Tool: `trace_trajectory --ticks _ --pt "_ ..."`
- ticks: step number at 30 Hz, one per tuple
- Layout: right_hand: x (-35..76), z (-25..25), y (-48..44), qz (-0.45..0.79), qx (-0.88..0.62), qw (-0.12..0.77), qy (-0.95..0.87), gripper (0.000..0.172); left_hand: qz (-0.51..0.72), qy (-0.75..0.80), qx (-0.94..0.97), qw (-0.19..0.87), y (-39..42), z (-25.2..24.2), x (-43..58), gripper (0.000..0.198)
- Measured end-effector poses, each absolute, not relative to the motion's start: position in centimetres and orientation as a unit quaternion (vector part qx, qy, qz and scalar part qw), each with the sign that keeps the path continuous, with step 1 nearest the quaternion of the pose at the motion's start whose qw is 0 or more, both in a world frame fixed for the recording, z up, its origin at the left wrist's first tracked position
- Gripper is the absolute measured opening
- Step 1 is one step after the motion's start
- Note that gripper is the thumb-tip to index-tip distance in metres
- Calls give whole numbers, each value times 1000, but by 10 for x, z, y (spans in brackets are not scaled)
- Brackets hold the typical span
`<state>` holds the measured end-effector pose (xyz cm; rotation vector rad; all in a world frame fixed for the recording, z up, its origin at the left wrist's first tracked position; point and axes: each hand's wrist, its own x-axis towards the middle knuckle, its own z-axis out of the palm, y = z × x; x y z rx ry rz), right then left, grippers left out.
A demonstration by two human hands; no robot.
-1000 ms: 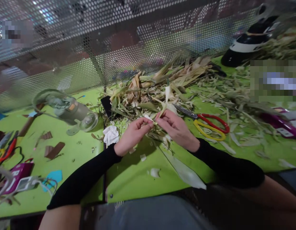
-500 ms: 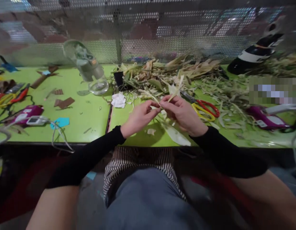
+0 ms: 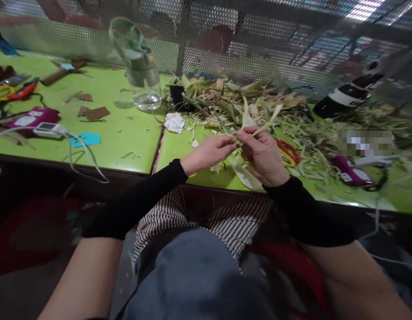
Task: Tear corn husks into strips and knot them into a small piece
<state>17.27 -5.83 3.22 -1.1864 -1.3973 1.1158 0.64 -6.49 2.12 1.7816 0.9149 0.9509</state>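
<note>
Reference: clock face centred on the hands, 12 o'clock pointing away from the wearer. At 6 o'clock, a broad leaf (image 3: 246, 175) lies on the green table (image 3: 171, 151), reaching toward its near edge. Above it, the right hand (image 3: 263, 156) pinches a pale husk strip (image 3: 271, 117), whose free end points toward 2 o'clock. The left hand (image 3: 210, 153) appears to pinch the lower end; exact contact is too small to confirm. Caution: uneven pull between the hands could split the strip along its fibres; a loose pinch could let it slip. Scissors (image 3: 294, 150) lie at 3 o'clock, partly hidden; a sideways sweep could knock them. At 12 o'clock, the husk pile (image 3: 219, 104) could swallow a dropped strip.
</note>
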Motion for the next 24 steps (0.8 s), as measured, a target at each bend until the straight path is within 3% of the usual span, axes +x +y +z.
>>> trace_trajectory --ticks 3,7,13,24 --pt "178 23 -52 395 -492 503 -591 44 406 368 696 464 -68 25 13 27" --pt "189 14 -43 338 -494 520 -610 47 422 419 638 490 -67 33 17 6" --pt "194 23 -37 359 -477 514 -616 42 383 419 678 468 -54 46 14 31" --pt "211 24 -14 328 -445 463 -693 33 356 384 693 495 -9 38 27 26"
